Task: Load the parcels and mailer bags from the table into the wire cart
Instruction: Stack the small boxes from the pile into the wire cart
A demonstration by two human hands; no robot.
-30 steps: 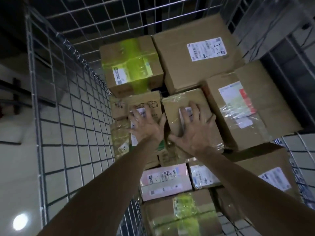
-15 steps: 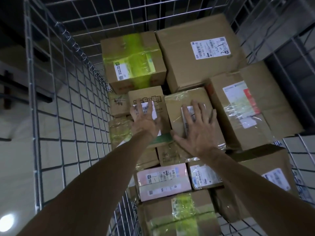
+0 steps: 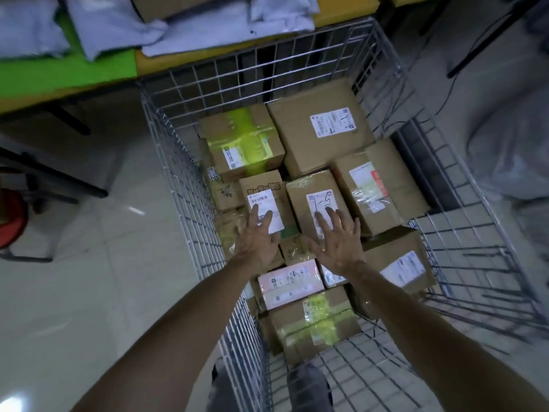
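The wire cart (image 3: 190, 185) stands below me, packed with several brown cardboard parcels. My left hand (image 3: 258, 239) hovers open over a small printed box (image 3: 261, 188) with a white label, fingertips at the label. My right hand (image 3: 337, 242) is spread open over the neighbouring taped box (image 3: 315, 188), fingers straight. Neither hand grips anything. At the top, grey mailer bags (image 3: 118, 28) and a cardboard parcel (image 3: 166, 4) lie on the green and yellow table (image 3: 59, 72).
A large box (image 3: 318, 129) and a box with yellow-green tape (image 3: 240, 141) fill the cart's far end. A pink parcel (image 3: 289, 282) lies near me. A red stool (image 3: 12, 227) stands on the left floor; cables trail at the right.
Both hands have lifted back from the two middle boxes toward me. My view has pulled up and away, bringing the table with its mailer bags into sight.
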